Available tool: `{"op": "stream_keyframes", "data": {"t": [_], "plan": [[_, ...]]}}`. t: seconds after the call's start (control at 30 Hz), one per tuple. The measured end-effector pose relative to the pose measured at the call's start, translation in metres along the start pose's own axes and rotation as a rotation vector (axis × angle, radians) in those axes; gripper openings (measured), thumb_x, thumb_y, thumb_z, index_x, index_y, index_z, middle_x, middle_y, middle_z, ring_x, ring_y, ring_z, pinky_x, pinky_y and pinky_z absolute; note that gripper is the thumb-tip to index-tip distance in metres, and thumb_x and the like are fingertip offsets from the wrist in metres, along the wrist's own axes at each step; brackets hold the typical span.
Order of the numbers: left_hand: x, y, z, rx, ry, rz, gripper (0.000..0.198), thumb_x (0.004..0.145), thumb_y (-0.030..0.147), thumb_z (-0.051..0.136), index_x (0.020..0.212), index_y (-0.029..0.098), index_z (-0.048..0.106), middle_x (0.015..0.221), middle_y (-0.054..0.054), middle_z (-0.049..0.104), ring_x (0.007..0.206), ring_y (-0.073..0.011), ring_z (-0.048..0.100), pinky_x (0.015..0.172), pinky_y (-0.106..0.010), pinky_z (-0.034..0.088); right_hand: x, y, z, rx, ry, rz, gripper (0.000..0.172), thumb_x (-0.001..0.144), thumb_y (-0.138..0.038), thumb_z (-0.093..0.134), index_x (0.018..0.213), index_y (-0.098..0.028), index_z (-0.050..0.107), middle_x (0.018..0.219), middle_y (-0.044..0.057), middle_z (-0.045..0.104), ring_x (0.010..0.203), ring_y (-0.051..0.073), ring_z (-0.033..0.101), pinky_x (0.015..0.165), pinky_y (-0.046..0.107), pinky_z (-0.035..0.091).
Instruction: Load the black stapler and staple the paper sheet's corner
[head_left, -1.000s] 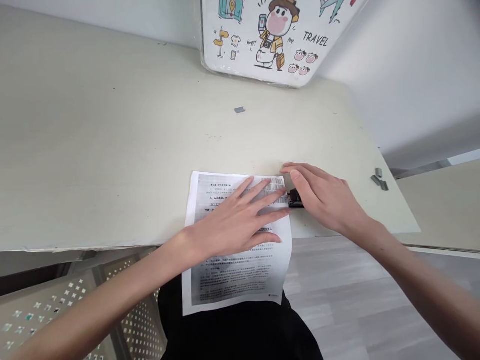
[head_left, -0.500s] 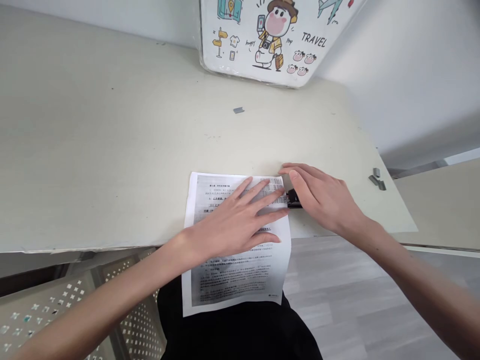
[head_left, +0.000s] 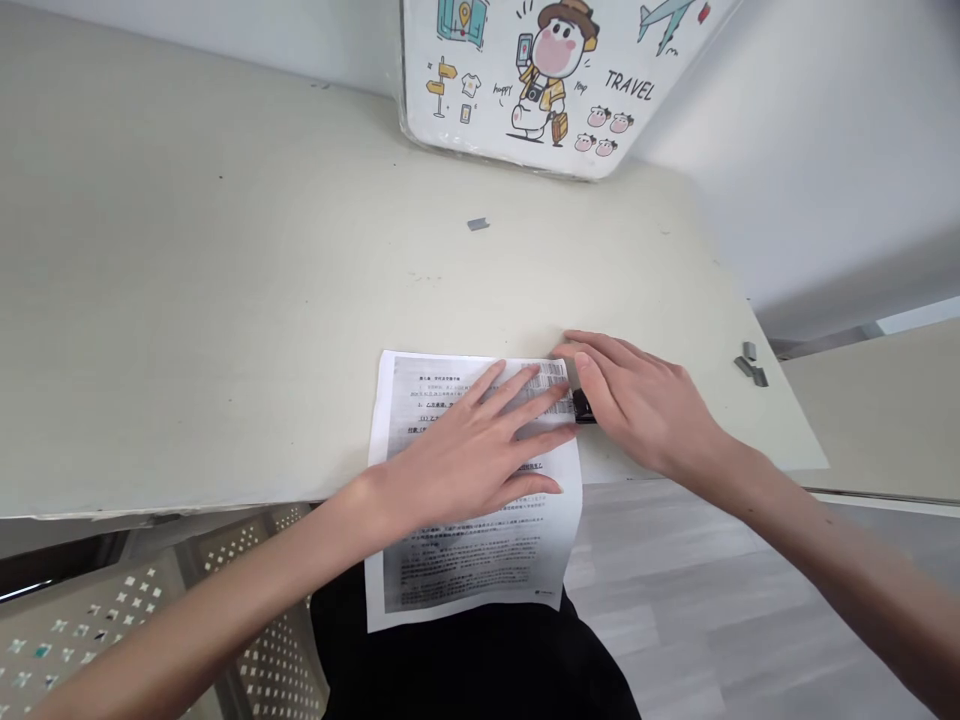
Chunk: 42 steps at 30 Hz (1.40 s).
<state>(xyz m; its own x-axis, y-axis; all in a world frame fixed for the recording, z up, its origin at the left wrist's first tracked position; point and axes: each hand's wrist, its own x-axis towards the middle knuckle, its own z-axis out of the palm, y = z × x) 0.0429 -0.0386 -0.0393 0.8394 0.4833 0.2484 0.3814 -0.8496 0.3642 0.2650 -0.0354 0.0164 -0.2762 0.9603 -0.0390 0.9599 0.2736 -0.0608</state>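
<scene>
A printed sheet of paper (head_left: 480, 570) lies over the table's front edge, its lower part hanging above my lap. My left hand (head_left: 480, 440) rests flat on it with the fingers spread. At the sheet's right edge, my right hand (head_left: 637, 400) is wrapped over a small black stapler (head_left: 584, 406), most of which is hidden under the palm and fingers. The fingertips of my left hand come close to the stapler at the paper's top right, beside the printed barcodes.
A white case (head_left: 525, 100) with cartoon prints stands at the back of the table (head_left: 187, 300). One grey staple strip (head_left: 478, 224) lies mid-table, and several staple pieces (head_left: 751, 366) sit near the right edge. A perforated tan surface (head_left: 277, 660) shows below left.
Both hands keep nearly the same pose. The right hand has shifted very slightly left over the stapler, and the view has moved a little.
</scene>
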Motion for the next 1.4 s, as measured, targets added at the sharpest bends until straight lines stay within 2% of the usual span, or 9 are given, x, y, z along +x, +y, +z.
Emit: {"op": "stream_keyframes", "data": {"t": [0.27,0.47,0.67,0.8,0.9,1.07,1.17,1.27,1.4], "plan": [[-0.001,0.004,0.000,-0.015,-0.004,-0.020,0.055,0.107,0.056,0.046,0.156,0.031,0.049,0.173,-0.007,0.029,0.161,-0.0322,0.022,0.132,-0.055,0.012,0.001,-0.008,0.016,-0.174,0.066,-0.053,0.051,0.110,-0.032,0.024,0.148,-0.022,0.056,0.153,0.014,0.058,0.134,0.034,0.060,0.087,0.049,0.060],[0.000,0.005,0.002,-0.009,0.002,-0.034,0.053,0.106,0.057,0.049,0.153,0.031,0.053,0.173,-0.006,0.028,0.160,-0.0316,0.023,0.132,-0.053,0.012,-0.002,-0.001,0.006,0.036,0.067,0.009,0.050,0.111,-0.036,0.024,0.141,-0.028,0.062,0.148,0.006,0.063,0.130,0.030,0.064,0.095,0.046,0.058],[-0.002,0.001,-0.002,-0.006,-0.021,-0.031,0.050,0.108,0.054,0.046,0.150,0.030,0.056,0.174,-0.005,0.024,0.161,-0.0305,0.021,0.132,-0.052,0.012,-0.022,0.017,0.008,0.392,0.254,0.008,0.045,0.111,-0.038,0.028,0.110,-0.027,0.071,0.121,0.007,0.076,0.112,0.025,0.072,0.097,0.042,0.056],[-0.004,-0.002,-0.007,0.002,-0.045,-0.045,0.049,0.109,0.054,0.042,0.152,0.033,0.053,0.175,-0.002,0.021,0.162,-0.0275,0.016,0.132,-0.052,0.013,-0.033,0.040,0.020,0.337,0.247,-0.146,0.029,0.106,-0.045,0.048,0.114,-0.026,0.068,0.108,0.009,0.078,0.098,0.028,0.073,0.088,0.045,0.058],[-0.004,-0.003,-0.014,0.002,-0.059,-0.061,0.048,0.110,0.052,0.044,0.152,0.032,0.055,0.175,-0.002,0.021,0.162,-0.0270,0.017,0.133,-0.051,0.014,-0.037,0.061,0.027,0.297,0.262,-0.163,0.025,0.101,-0.045,0.060,0.117,-0.026,0.066,0.104,0.009,0.077,0.094,0.028,0.073,0.085,0.044,0.058],[-0.002,-0.006,-0.024,0.030,-0.091,-0.080,0.046,0.111,0.047,0.044,0.154,0.032,0.052,0.174,-0.002,0.024,0.161,-0.0251,0.019,0.132,-0.050,0.017,-0.050,0.088,0.035,0.356,0.346,-0.054,0.025,0.100,-0.045,0.062,0.117,-0.026,0.065,0.108,0.009,0.076,0.093,0.027,0.073,0.080,0.040,0.059],[-0.004,-0.011,-0.028,0.052,-0.108,-0.084,0.055,0.111,0.049,0.042,0.163,0.030,0.036,0.173,-0.004,0.028,0.161,-0.0245,0.021,0.132,-0.051,0.017,-0.057,0.098,0.040,0.482,0.338,0.046,0.030,0.098,-0.049,0.066,0.117,-0.026,0.066,0.111,0.008,0.076,0.095,0.027,0.072,0.081,0.039,0.058],[-0.003,-0.023,-0.031,0.071,-0.102,-0.087,0.065,0.111,0.050,0.039,0.169,0.028,0.019,0.171,-0.004,0.032,0.160,-0.0247,0.026,0.132,-0.048,0.019,-0.060,0.104,0.047,0.665,0.304,0.142,0.038,0.091,-0.055,0.073,0.114,-0.025,0.068,0.109,0.008,0.076,0.092,0.026,0.071,0.074,0.036,0.058],[0.014,-0.048,-0.032,0.138,-0.089,-0.058,0.065,0.112,0.048,0.038,0.169,0.027,0.016,0.171,-0.006,0.033,0.156,-0.0263,0.034,0.129,-0.045,0.027,-0.059,0.105,0.055,0.834,0.296,0.189,0.041,0.086,-0.057,0.077,0.112,-0.026,0.071,0.104,0.006,0.077,0.089,0.026,0.070,0.073,0.035,0.057]]}}
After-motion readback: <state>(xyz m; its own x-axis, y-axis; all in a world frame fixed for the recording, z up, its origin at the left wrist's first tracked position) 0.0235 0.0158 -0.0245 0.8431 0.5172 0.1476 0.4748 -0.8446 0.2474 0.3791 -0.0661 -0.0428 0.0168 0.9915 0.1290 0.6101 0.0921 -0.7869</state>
